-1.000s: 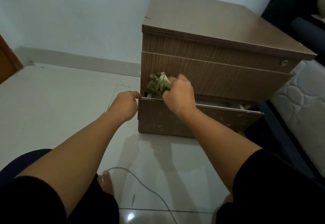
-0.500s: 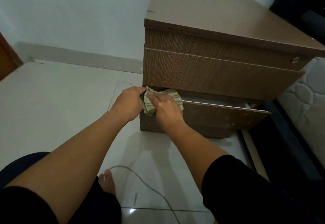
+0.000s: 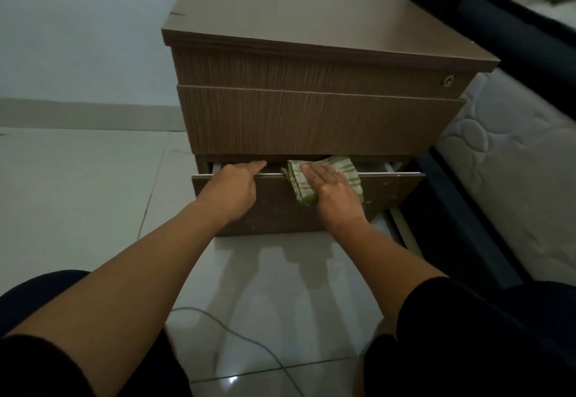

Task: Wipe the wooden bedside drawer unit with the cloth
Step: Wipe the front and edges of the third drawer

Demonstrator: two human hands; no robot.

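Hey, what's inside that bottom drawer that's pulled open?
Little shows inside the bottom drawer: a pale strip of its inner side at the right. The green striped cloth drapes over its top edge under the right hand; the drawer above hides the rest.

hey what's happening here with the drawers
A person sitting on the floor is cleaning a wooden bedside drawer unit. The bottom drawer is pulled partly open. The left hand grips the drawer's top edge, while the right hand presses a green striped cloth flat against the upper part of the drawer front, draped over its top edge. The two drawers above are closed. A thin cable lies on the tiled floor between the person's legs.
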